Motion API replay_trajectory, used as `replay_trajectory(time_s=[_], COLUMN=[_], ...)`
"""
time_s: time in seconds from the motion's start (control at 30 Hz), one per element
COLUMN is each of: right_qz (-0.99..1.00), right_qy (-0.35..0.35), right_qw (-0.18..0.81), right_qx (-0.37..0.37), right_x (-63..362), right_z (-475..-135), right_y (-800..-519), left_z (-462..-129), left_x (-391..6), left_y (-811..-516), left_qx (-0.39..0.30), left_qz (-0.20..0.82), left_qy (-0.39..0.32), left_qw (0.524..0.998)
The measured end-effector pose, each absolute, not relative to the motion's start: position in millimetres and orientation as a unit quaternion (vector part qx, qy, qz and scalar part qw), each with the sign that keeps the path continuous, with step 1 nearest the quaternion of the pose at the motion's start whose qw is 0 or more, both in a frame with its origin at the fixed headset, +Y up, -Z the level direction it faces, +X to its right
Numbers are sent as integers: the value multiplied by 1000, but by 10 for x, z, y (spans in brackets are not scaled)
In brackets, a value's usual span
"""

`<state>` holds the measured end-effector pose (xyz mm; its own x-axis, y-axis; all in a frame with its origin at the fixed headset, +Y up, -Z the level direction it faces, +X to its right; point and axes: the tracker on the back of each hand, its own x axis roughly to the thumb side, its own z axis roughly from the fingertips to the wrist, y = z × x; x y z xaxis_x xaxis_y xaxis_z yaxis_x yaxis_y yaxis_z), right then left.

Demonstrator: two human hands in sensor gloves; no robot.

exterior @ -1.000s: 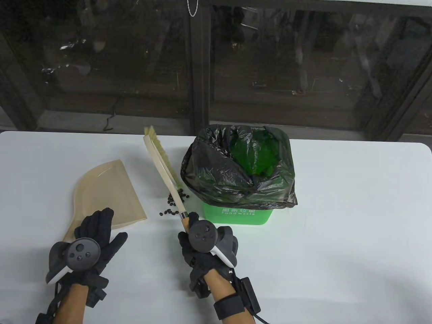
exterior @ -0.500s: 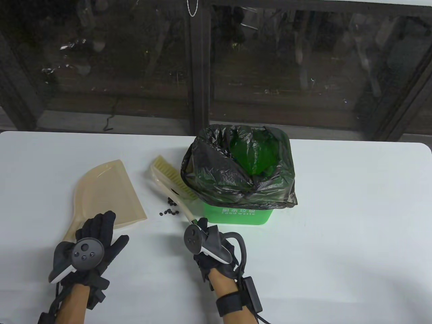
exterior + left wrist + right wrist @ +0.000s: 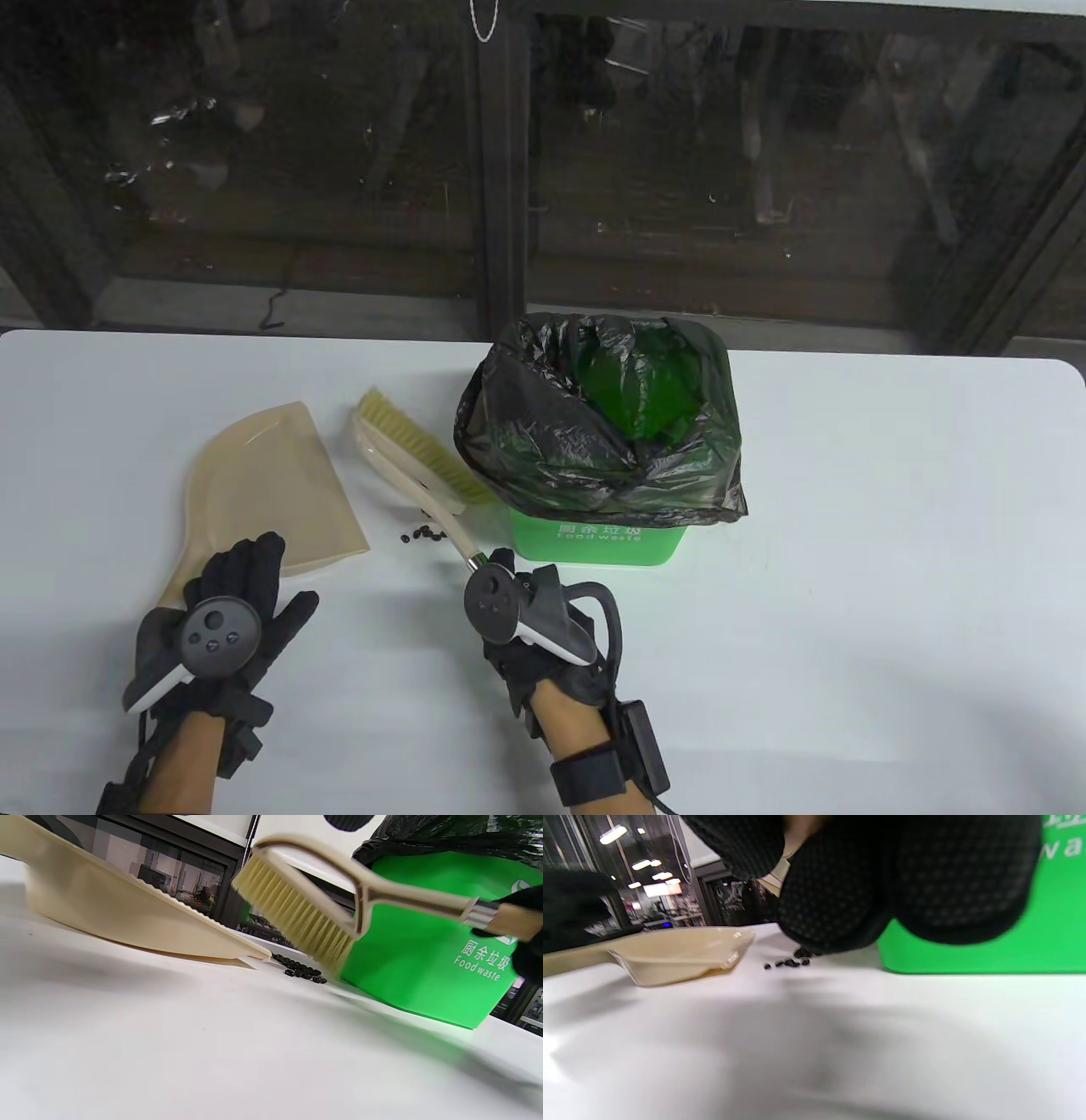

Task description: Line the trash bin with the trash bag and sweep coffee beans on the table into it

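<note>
My right hand [image 3: 502, 579] grips the handle of a beige brush [image 3: 405, 448], whose bristles [image 3: 297, 916] slant down beside the bin. A few dark coffee beans [image 3: 423, 536] lie on the white table [image 3: 848, 552] between the brush and the beige dustpan [image 3: 265, 484]; they also show as beans [image 3: 302, 971] and beans [image 3: 788, 963] in the wrist views. My left hand [image 3: 251, 570] holds the dustpan's handle, its front lip on the table. The green bin [image 3: 594, 545] stands lined with the black bag [image 3: 543, 424], its mouth open.
A dark window wall runs along the table's far edge. The bin [image 3: 424, 963] stands right behind the brush head. My right hand's fingers [image 3: 840, 899] block much of the right wrist view, where the dustpan [image 3: 678, 950] sits left of the beans.
The brush has dropped from raised and edge-on to bristles slanting down by the bin, then shifted slightly left. My right hand turned and drew back. Fewer beans show. The dustpan stays put.
</note>
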<state>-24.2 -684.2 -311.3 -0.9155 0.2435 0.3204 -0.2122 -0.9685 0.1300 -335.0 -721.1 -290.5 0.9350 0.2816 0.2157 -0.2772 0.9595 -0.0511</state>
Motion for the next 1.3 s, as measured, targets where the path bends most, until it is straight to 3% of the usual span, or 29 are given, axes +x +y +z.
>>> replay_trajectory(time_s=[0.13,0.3,0.73,1.07,1.3], right_qz=[970,950,945,943,952], right_qy=[76,155,148,187,176], right_qw=[119,133,115,94,75], right_qx=[200,235,270,258,237], right_x=[-230,-226,-373,-470,-440], right_z=[-3003,-2932,-2802,-2868,-2979], right_y=[-6601,-6497,-6399,-6618,-6770], left_z=[-2911,-2909,-2903,-2906,-2910], left_x=[-3395,-3427,-3442,-3450,-3453], left_y=[-7232,-7240,-7233,-7237,-7240], left_qx=[-16,-16,-17,-16,-14], left_qz=[134,136,138,141,142], left_qy=[-97,-88,-81,-79,-79], left_qw=[986,987,987,987,987])
